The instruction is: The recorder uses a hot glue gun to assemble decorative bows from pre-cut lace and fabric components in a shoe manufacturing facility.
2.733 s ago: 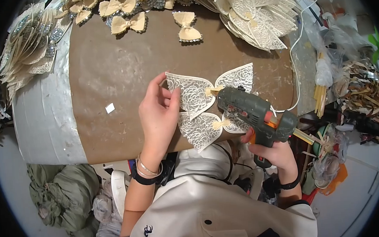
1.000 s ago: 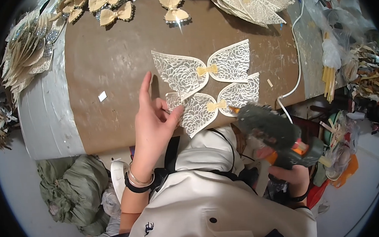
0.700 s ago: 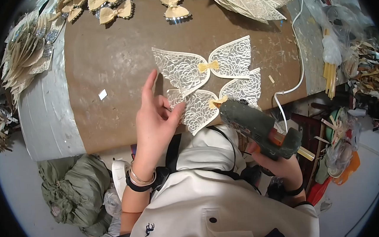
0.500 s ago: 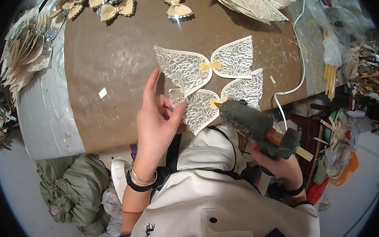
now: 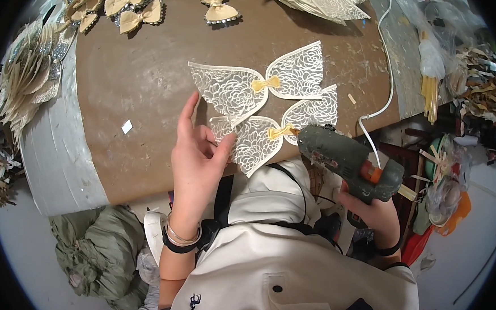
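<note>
Two white lace butterfly-shaped pieces lie on the brown table cover, each with a small yellow bow-shaped centre. The near lace piece (image 5: pixel 253 143) partly overlaps the far lace piece (image 5: pixel 227 91). My left hand (image 5: pixel 191 161) pinches the left edge of the near one between thumb and curled fingers, its index finger stretched out over the cover. My right hand (image 5: pixel 379 218) is wrapped around the handle of a dark green glue gun (image 5: pixel 330 153). Its nozzle points left, just right of the yellow centre (image 5: pixel 280 131) on the near piece.
Beige fabric bows (image 5: pixel 216 12) with sparkly trim lie along the far edge. A stack of lace pieces (image 5: pixel 323 0) sits far right, another stack (image 5: pixel 30 71) far left. A white cord (image 5: pixel 389 61) runs down the right side. Glue sticks (image 5: pixel 429 95) hang in plastic at the right.
The glue gun has drawn back a little to the right, uncovering more of the near yellow centre. My left hand keeps its place on the lace. The whole view has shifted slightly.
</note>
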`<action>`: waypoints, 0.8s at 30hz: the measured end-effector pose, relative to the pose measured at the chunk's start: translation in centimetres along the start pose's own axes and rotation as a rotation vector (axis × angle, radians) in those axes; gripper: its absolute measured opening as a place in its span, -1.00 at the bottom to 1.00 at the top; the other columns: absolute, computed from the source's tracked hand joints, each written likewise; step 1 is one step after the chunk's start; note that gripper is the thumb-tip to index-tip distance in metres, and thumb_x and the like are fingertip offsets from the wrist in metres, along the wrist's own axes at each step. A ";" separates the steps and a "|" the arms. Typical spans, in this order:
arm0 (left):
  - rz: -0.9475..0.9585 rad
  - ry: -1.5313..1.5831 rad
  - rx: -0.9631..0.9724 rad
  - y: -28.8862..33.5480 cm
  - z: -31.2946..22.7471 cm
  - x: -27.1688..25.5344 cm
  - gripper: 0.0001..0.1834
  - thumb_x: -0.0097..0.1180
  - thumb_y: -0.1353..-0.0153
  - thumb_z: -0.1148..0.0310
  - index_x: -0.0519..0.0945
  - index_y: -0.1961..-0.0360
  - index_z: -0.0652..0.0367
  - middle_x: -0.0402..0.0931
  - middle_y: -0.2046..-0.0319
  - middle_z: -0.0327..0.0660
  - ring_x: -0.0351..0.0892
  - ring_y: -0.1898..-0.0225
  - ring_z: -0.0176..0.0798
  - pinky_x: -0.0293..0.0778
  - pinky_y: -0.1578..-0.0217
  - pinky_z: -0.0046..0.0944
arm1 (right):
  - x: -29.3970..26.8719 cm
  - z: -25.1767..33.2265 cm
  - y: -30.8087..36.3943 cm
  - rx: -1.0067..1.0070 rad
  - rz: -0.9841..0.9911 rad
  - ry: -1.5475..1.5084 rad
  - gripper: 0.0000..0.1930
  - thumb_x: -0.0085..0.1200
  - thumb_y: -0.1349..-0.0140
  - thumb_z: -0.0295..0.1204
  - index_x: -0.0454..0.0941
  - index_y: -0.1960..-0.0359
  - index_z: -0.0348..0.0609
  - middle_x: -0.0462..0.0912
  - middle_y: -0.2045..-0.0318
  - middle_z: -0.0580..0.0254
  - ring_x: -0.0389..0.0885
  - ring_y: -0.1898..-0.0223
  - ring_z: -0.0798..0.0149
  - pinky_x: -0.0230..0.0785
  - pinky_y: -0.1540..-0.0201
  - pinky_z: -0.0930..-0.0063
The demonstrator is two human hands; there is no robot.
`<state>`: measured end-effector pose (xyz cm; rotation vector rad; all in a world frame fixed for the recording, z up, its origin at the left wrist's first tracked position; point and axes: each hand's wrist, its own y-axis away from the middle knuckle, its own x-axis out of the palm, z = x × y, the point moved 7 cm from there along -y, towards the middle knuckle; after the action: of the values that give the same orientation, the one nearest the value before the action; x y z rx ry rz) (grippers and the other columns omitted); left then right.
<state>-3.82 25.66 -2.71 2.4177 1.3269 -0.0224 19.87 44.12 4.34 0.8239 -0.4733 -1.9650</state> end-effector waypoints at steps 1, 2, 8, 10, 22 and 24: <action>0.000 -0.003 0.000 0.1 -0.1 0.0 -0.13 0.29 -0.10 0.52 0.13 -0.42 0.12 0.35 0.59 -0.38 0.37 0.57 -0.54 0.34 0.51 -0.50 | -0.1 0.1 0.2 -0.005 -0.008 -0.008 -0.65 0.23 -0.13 -0.54 0.40 0.06 -0.25 0.55 0.33 0.39 0.50 0.28 0.50 0.39 0.20 0.56; 0.004 -0.011 0.002 0.0 -0.1 0.0 -0.13 0.28 -0.10 0.52 0.12 -0.42 0.12 0.35 0.59 -0.38 0.37 0.57 -0.54 0.35 0.51 -0.50 | -0.1 0.1 0.3 -0.011 -0.017 -0.016 -0.64 0.23 -0.13 -0.54 0.40 0.06 -0.25 0.54 0.33 0.40 0.50 0.28 0.49 0.39 0.20 0.55; 0.012 -0.040 -0.014 -0.1 -0.1 0.2 -0.13 0.28 -0.10 0.52 0.12 -0.42 0.14 0.36 0.60 -0.37 0.39 0.57 -0.51 0.38 0.49 -0.48 | -0.4 -0.6 -0.1 0.031 0.016 -0.061 -0.65 0.24 -0.12 -0.56 0.40 0.07 -0.24 0.54 0.35 0.39 0.51 0.28 0.49 0.39 0.21 0.55; 0.007 -0.049 -0.010 -0.3 -0.3 0.2 -0.13 0.28 -0.10 0.52 0.12 -0.42 0.14 0.36 0.60 -0.36 0.40 0.57 -0.50 0.39 0.48 -0.47 | -0.6 -0.5 -0.3 0.001 0.025 -0.039 -0.66 0.23 -0.11 -0.57 0.41 0.09 -0.24 0.54 0.34 0.38 0.51 0.29 0.49 0.39 0.22 0.54; 0.139 -0.205 0.009 -0.2 -5.7 -9.5 -0.44 0.05 -0.35 0.41 0.28 -0.36 0.20 0.58 0.28 -0.23 0.54 0.35 -0.46 0.50 0.32 -0.46 | -13.1 -4.0 -8.0 -0.253 -0.112 -0.526 -0.48 0.23 0.11 -0.53 0.51 -0.01 -0.37 0.65 0.16 0.11 0.62 0.12 0.22 0.43 -0.04 0.38; 0.155 -0.260 0.031 -1.6 -8.3 -13.2 -0.49 0.03 -0.39 0.35 0.32 -0.33 0.21 0.59 0.32 -0.25 0.53 0.36 -0.47 0.49 0.32 -0.46 | -15.6 -4.3 -10.9 -0.263 -0.016 -0.689 -0.48 0.21 0.09 -0.50 0.50 0.01 -0.44 0.64 0.15 0.02 0.63 0.11 0.15 0.45 -0.05 0.36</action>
<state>-13.86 18.53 6.99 2.4373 1.0294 -0.3072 21.76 63.10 0.18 -0.0358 -0.5802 -2.2397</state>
